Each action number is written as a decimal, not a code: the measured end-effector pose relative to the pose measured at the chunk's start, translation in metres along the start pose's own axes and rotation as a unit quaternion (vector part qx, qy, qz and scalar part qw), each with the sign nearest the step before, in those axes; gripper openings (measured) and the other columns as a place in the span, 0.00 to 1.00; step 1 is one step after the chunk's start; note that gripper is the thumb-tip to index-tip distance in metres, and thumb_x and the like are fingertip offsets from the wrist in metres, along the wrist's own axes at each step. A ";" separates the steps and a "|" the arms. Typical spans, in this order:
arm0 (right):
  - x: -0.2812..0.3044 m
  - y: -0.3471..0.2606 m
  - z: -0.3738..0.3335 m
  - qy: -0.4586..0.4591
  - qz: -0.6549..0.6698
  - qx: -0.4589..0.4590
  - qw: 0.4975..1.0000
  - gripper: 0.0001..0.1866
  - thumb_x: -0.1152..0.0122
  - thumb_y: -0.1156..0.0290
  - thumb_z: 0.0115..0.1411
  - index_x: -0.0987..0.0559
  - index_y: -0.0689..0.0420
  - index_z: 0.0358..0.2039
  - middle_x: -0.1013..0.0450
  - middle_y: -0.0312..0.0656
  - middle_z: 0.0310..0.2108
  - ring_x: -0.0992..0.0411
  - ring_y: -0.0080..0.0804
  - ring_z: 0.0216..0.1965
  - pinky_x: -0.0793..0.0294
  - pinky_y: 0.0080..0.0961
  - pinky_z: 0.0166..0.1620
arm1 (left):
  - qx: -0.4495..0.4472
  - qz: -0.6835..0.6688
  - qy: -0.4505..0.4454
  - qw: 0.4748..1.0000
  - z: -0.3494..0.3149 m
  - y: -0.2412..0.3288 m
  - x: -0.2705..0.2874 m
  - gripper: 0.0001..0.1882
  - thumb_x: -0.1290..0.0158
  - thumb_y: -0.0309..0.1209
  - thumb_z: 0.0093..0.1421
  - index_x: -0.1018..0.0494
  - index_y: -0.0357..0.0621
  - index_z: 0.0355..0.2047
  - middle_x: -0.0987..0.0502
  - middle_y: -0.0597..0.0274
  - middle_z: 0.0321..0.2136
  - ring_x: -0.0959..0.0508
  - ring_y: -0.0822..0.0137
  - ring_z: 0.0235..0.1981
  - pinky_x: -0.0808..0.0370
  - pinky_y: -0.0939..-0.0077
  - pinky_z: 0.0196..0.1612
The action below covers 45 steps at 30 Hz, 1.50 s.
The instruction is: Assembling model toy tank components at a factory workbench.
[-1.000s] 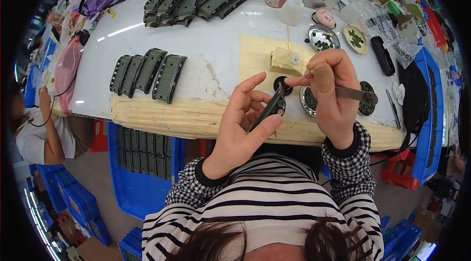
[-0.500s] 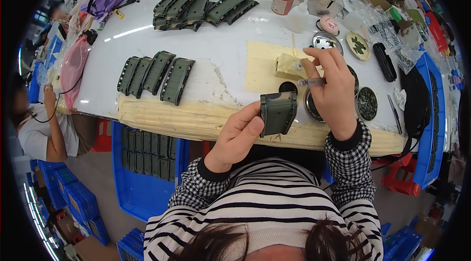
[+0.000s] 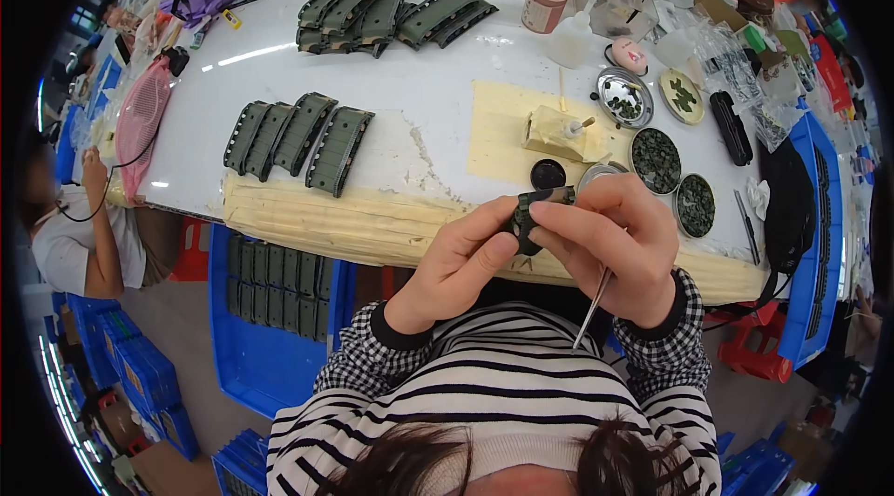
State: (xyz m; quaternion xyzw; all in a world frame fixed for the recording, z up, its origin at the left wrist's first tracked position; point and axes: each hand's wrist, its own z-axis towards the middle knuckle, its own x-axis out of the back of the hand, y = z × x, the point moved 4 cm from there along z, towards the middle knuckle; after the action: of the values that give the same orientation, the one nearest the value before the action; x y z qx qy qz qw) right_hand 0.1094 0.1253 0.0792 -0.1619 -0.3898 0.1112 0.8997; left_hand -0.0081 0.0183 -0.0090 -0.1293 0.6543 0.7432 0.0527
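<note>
My left hand (image 3: 452, 268) grips a curved green camouflage plastic piece (image 3: 553, 197) above the table's front edge, thumb and fingers closed on its left side. Much of the piece is hidden by my fingers. My right hand (image 3: 626, 240) is closed around metal tweezers (image 3: 593, 312), which slant down toward my striped top. Its thumb and index finger press together at the piece's dark toothed edge; whether something small is between them is hidden. Just beyond my hands are a black round cap (image 3: 548, 172) and a yellowish taped block (image 3: 549, 130) with a small stick standing in it.
Similar curved pieces lie in a row (image 3: 296, 135) at left and in a stack (image 3: 354, 16) farther back. Round tins (image 3: 656, 161) of small green parts, a lid (image 3: 622, 97) and a black case (image 3: 730, 128) stand right. A blue crate (image 3: 265, 361) is below left; a person (image 3: 93, 235) sits beyond.
My right hand has come down and left from over the block to the green piece, the tweezers now pointing down. My left hand has turned the piece, so its broad face no longer shows.
</note>
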 end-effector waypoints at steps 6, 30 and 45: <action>-0.003 -0.001 0.000 -0.001 0.002 0.004 1.000 0.22 0.34 0.77 0.36 0.19 0.56 0.37 0.34 0.35 0.23 0.35 0.25 0.19 0.36 0.21 0.21 | -0.031 0.085 0.004 0.996 -0.001 0.007 -0.001 0.23 0.60 0.33 0.69 0.42 0.29 0.59 0.31 0.52 0.54 0.32 0.66 0.56 0.36 0.73 0.58; 0.014 0.013 -0.012 0.000 0.026 -0.128 0.991 0.13 0.33 0.83 0.46 0.21 0.62 0.35 0.29 0.39 0.21 0.33 0.25 0.19 0.35 0.19 0.22 | -0.044 0.604 0.279 0.745 -0.004 0.059 0.095 0.28 0.38 0.26 0.48 0.30 0.37 0.51 0.25 0.53 0.42 0.26 0.61 0.42 0.29 0.71 0.45; 0.011 0.005 -0.018 -0.007 0.043 -0.102 0.994 0.10 0.33 0.81 0.45 0.21 0.61 0.31 0.30 0.39 0.18 0.32 0.29 0.17 0.36 0.22 0.22 | -0.033 0.812 0.036 0.581 0.196 0.058 0.132 0.35 0.38 0.51 0.48 0.33 0.40 0.49 0.23 0.48 0.33 0.24 0.53 0.40 0.27 0.61 0.40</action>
State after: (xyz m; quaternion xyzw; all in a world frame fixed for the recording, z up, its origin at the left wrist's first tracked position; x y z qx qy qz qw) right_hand 0.1297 0.1299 0.0731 -0.2690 -0.3985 0.1106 0.8698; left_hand -0.1734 0.1917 0.0340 0.4278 0.4623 0.4920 -0.6010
